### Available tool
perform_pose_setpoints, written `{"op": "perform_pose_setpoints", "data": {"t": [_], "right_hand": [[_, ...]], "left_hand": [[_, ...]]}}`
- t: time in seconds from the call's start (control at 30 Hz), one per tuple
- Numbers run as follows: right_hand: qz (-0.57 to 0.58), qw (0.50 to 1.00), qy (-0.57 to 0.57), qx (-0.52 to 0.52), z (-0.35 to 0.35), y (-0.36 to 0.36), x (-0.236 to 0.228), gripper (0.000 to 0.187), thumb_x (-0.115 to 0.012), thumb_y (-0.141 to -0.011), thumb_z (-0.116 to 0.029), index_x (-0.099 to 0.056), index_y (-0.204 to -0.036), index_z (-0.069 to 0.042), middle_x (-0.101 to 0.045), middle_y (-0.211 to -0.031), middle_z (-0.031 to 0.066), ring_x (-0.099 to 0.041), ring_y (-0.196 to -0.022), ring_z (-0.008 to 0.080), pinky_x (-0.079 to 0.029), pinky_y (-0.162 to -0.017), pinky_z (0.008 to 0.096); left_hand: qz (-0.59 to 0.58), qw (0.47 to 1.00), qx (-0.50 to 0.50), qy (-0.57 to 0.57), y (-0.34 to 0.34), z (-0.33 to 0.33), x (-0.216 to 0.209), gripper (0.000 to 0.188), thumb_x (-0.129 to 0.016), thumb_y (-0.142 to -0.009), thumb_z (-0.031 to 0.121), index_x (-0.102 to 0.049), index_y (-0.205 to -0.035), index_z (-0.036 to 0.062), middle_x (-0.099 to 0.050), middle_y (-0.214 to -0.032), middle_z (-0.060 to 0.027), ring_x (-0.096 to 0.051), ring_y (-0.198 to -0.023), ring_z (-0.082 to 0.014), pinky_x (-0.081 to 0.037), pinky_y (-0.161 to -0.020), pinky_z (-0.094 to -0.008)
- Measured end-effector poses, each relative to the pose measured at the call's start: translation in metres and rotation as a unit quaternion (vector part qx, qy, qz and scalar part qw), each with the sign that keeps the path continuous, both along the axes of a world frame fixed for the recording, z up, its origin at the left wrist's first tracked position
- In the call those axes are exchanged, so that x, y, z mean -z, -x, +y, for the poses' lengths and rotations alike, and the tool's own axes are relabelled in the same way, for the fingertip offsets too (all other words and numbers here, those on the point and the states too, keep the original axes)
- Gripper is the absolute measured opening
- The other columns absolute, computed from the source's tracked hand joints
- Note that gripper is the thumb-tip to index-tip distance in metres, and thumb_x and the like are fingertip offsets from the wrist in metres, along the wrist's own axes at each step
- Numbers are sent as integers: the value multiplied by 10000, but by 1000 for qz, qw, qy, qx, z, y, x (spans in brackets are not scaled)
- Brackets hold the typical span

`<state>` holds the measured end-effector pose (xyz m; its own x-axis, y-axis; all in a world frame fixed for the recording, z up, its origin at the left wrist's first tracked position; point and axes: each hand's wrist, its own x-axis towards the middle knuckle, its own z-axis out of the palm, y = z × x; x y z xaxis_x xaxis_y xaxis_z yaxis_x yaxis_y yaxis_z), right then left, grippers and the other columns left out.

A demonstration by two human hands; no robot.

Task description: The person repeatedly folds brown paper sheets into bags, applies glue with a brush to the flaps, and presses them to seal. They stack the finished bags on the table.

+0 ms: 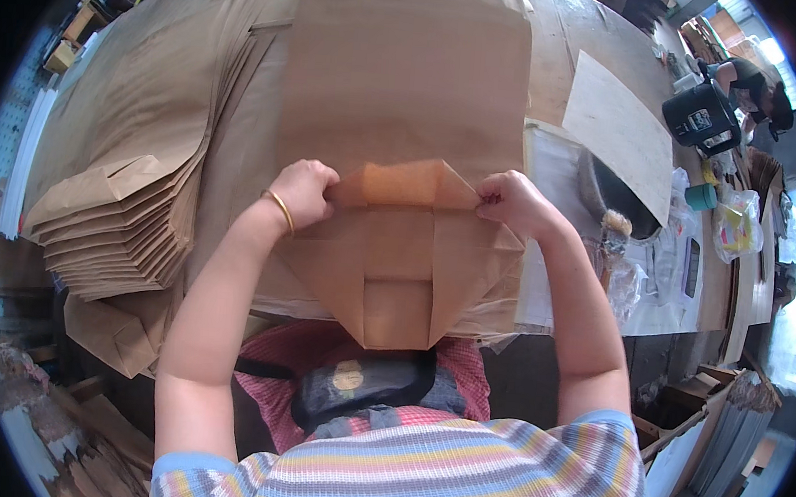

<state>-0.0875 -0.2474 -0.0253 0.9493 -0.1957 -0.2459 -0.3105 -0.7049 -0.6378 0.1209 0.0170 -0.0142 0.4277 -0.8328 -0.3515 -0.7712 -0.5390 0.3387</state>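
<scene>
A large brown paper bag (410, 74) lies flat on the table in front of me, its folded bottom end toward my body. My left hand (305, 194) pinches the left corner of a raised bottom flap, with a gold bangle at the wrist. At the flap's opposite corner, my right hand (515, 204) is closed on the paper with thumb and fingers. Between the hands the flap stands partly up, an orange-tinted strip showing along it. The nearer flap lies folded, with a rectangular gap at its middle.
On the left rests a fanned stack of folded paper bags (124, 202). To the right are a pale board (619, 125), a dark curved tray (619, 195), a brush (616, 223) and plastic wrapping. Another person (750, 93) is at the far right beside a black bucket (701, 117).
</scene>
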Motion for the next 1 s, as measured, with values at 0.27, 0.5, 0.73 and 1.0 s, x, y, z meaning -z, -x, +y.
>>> {"op": "perform_pose_setpoints", "data": {"t": [0.27, 0.5, 0.73, 1.0], "right_hand": [[-50, 914, 379, -132, 66, 56, 9, 490, -614, -724, -58, -583, -1212, -81, -615, -1141, 82, -603, -1043, 252, -530, -839, 352], [-56, 928, 327, -168, 100, 83, -8, 637, -567, -776, -58, -444, -1395, -140, -418, -1446, 134, -401, -1333, 323, -384, -1070, 433], [-67, 977, 199, -41, 101, 114, -4, 502, -609, -683, -24, -561, -1182, -48, -545, -1224, 154, -510, -1147, 351, -431, -967, 443], [-219, 959, 173, -42, 127, 113, 11, 330, -688, -670, -91, -634, -988, -23, -612, -1007, 125, -601, -936, 316, -502, -809, 419]], "left_hand": [[-323, 914, 129, 209, 55, 54, 43, 306, -544, -770, 57, -626, -1060, 4, -628, -1068, -171, -615, -1022, -291, -509, -856, -387], [-205, 943, 213, 153, 96, 79, 11, 456, -527, -804, 69, -560, -1258, 43, -510, -1375, -147, -445, -1296, -335, -328, -1105, -475], [72, 964, 133, 218, 83, 79, 15, 379, -517, -738, -25, -632, -1093, 40, -531, -1376, -123, -353, -1358, -378, -285, -1121, -519], [117, 954, 173, 213, 85, 83, 8, 259, -615, -604, 90, -630, -855, 23, -444, -1428, -226, -232, -1407, -460, -208, -1140, -573]]}}
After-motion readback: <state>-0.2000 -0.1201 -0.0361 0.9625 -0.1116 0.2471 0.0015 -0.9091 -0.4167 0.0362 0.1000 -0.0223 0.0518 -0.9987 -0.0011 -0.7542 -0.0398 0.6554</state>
